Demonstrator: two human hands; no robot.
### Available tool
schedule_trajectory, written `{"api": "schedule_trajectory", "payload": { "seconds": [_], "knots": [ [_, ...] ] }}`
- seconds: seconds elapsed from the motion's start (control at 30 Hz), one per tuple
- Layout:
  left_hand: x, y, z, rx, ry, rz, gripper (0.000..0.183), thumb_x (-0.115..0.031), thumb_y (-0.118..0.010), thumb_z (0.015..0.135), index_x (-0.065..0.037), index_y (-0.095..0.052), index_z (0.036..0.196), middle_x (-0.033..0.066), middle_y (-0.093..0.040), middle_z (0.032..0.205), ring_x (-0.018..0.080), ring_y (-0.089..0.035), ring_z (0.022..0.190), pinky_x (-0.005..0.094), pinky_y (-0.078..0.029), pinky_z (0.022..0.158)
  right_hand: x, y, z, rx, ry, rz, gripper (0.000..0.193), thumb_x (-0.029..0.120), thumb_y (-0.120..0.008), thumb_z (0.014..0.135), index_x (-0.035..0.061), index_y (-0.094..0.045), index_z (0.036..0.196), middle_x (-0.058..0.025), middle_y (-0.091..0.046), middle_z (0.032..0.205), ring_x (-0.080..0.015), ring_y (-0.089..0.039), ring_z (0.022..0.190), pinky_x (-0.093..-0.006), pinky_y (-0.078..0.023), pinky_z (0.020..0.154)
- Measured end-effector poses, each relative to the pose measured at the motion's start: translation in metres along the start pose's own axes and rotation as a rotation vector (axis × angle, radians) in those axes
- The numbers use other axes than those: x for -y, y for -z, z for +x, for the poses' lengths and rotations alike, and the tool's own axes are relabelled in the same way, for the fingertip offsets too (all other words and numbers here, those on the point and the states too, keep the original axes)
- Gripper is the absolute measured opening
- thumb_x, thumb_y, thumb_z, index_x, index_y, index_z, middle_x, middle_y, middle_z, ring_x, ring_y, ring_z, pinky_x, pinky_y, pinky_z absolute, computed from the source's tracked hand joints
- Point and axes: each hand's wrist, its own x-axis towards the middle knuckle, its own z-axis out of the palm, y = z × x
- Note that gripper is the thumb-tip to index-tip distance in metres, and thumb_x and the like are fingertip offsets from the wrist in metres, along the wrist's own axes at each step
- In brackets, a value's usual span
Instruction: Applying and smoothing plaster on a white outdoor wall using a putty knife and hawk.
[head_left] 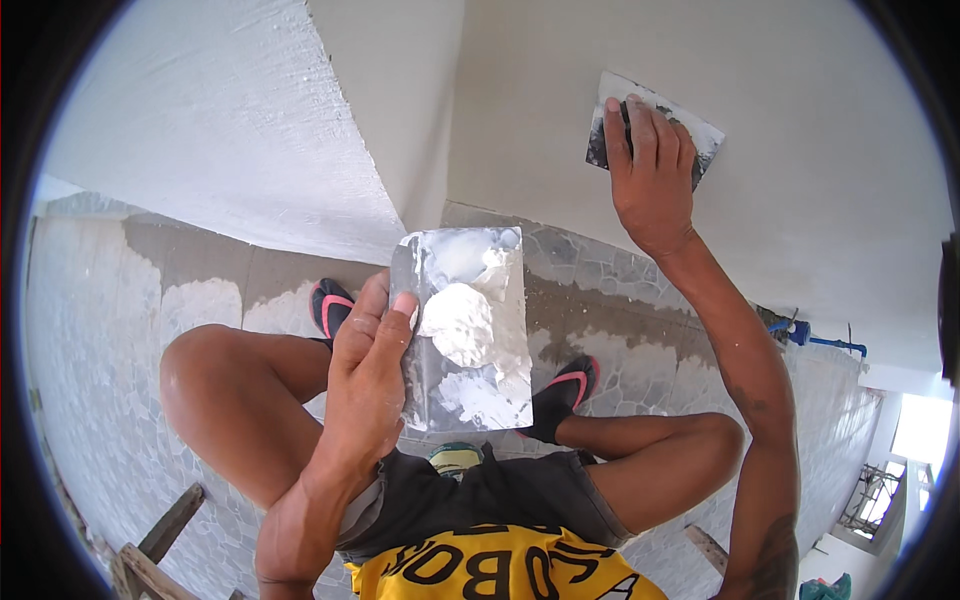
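Note:
My left hand grips the left edge of a flat metal plate, thumb on top and fingers curled behind it. A mound of white putty sits on the plate, with thinner smears around it. Up at the right, my right hand is closed over a rectangular putty-smeared trowel, which lies against the smooth wall. The trowel's handle is mostly hidden under my fingers.
A rough white wall surface meets the smooth one at a corner. Stone-patterned floor tiles spread below, dusty along the wall. Blue pipe fittings stick out at the right. Wooden pieces stand at the lower left.

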Motion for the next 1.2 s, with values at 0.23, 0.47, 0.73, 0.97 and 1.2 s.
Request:
{"api": "schedule_trajectory", "payload": {
  "seconds": [0.23,0.47,0.73,0.97,1.2],
  "knots": [
    [0.000,0.000,-0.001,-0.039,0.022,-0.005,0.046,-0.017,-0.049,0.102,0.002,-0.040,0.143,0.0078,-0.060,0.125,0.0110,-0.060,0.107,0.0236,-0.051,0.085,0.031,-0.062,-0.076,0.065,0.113,-0.029,0.044,0.013,-0.057,0.086,-0.0029,-0.056,0.128,-0.0160,-0.050,0.129,-0.0265,-0.046,0.119,-0.0427,-0.042,0.093],
    [0.001,-0.001,0.002,0.067,-0.039,-0.069,0.037,-0.016,-0.043,0.104,0.002,-0.044,0.137,0.0084,-0.061,0.118,0.0105,-0.060,0.103,0.0247,-0.050,0.086,0.070,-0.064,-0.144,0.494,0.206,0.190,0.052,0.013,-0.054,0.087,-0.0033,-0.048,0.136,-0.0170,-0.049,0.131,-0.0288,-0.044,0.121,-0.0439,-0.037,0.102],
    [-0.001,-0.006,-0.002,0.065,-0.045,-0.048,0.038,-0.017,-0.041,0.104,0.003,-0.041,0.137,0.0087,-0.062,0.115,0.0106,-0.063,0.098,0.0259,-0.052,0.083,0.047,0.026,-0.100,0.597,-0.098,0.710,0.053,0.005,-0.060,0.080,-0.0007,-0.051,0.132,-0.0179,-0.049,0.131,-0.0280,-0.048,0.120,-0.0411,-0.041,0.097],
    [0.000,0.001,-0.004,0.191,-0.074,-0.101,0.033,-0.015,-0.038,0.104,0.000,-0.046,0.132,0.0067,-0.064,0.107,0.0083,-0.065,0.089,0.0244,-0.055,0.074,0.006,0.121,-0.042,0.527,-1.116,1.571,0.028,0.013,-0.055,0.094,-0.0010,-0.060,0.118,0.0006,-0.058,0.075,-0.0073,-0.052,0.072,-0.0269,-0.046,0.069],
    [0.010,0.000,-0.001,0.196,-0.178,-0.135,0.034,-0.013,-0.038,0.103,0.002,-0.044,0.133,0.0084,-0.063,0.110,0.0131,-0.066,0.092,0.0281,-0.056,0.080,0.022,0.160,-0.044,0.231,-1.009,1.715,0.027,0.010,-0.056,0.094,-0.0003,-0.059,0.119,-0.0006,-0.062,0.089,-0.0064,-0.052,0.078,-0.0239,-0.045,0.072]
  ]
}}
